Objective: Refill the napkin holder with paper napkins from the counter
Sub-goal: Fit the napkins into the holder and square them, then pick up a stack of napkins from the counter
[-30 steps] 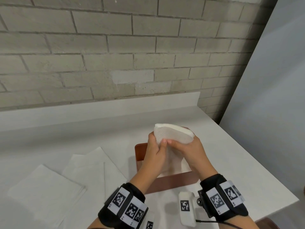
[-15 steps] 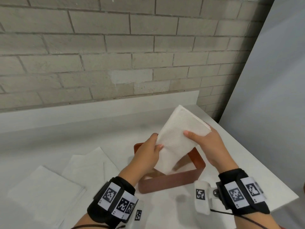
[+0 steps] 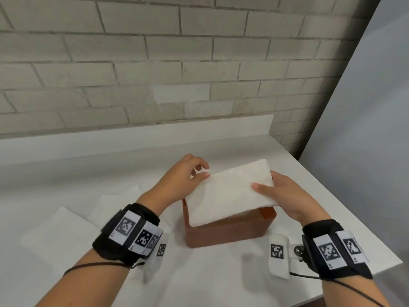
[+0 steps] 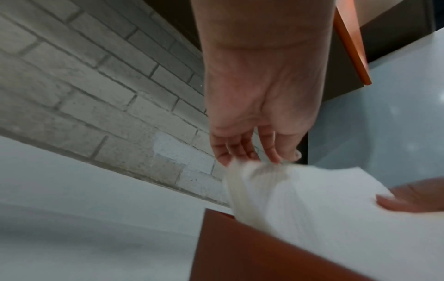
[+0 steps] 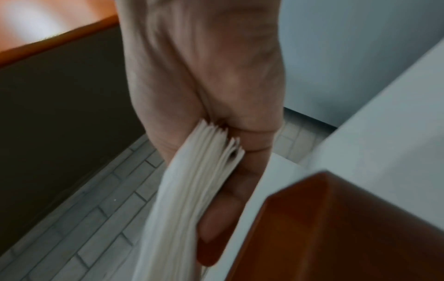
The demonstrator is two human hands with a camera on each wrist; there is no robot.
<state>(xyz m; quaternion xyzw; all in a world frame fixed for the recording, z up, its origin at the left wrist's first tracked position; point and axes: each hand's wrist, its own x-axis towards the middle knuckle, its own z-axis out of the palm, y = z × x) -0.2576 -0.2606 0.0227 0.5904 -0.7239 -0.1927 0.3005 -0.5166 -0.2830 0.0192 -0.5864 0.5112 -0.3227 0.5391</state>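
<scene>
Napkin stack (image 3: 230, 193), white and folded, lies tilted over the open top of the brown napkin holder (image 3: 228, 231) on the white counter (image 3: 199, 273). The right hand (image 3: 285, 196) grips its right end, thumb on top, fingers beneath. The left hand (image 3: 183, 178) seems to pinch the left corner, though blur obscures the fingertips. Loose napkins (image 3: 73, 222) lie to the left.

Napkin stack (image 3: 230, 191) over holder (image 3: 228, 231); loose napkins (image 3: 66, 231) leftward
</scene>
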